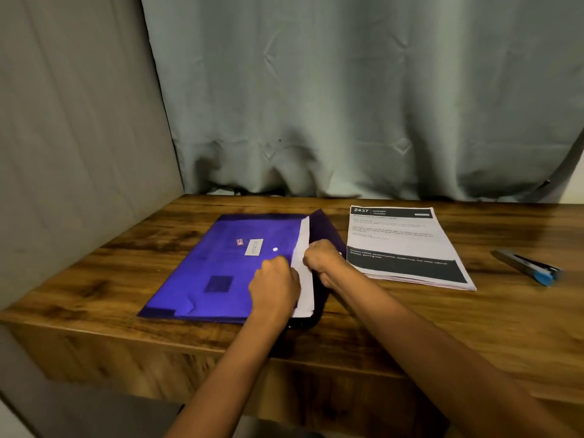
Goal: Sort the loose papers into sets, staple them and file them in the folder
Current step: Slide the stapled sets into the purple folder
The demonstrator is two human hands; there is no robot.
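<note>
step: filing | paper set [304,238] half in folder [221,257] on worktop [94,279], long edge pointing away, needs sliding left | right hand [322,260] pinching its edge | left hand [275,289] curled at mouth, grip hidden

One wide-angle view, worn on the head, looks forward and down from the near side of the worktop [410,327], facing the curtain [347,90] behind it. It sits close: both forearms enter from the bottom edge, and the left hand [275,289] and right hand [322,260] meet mid-frame at the folder [221,257] and the white papers [302,245] in its mouth.
</note>
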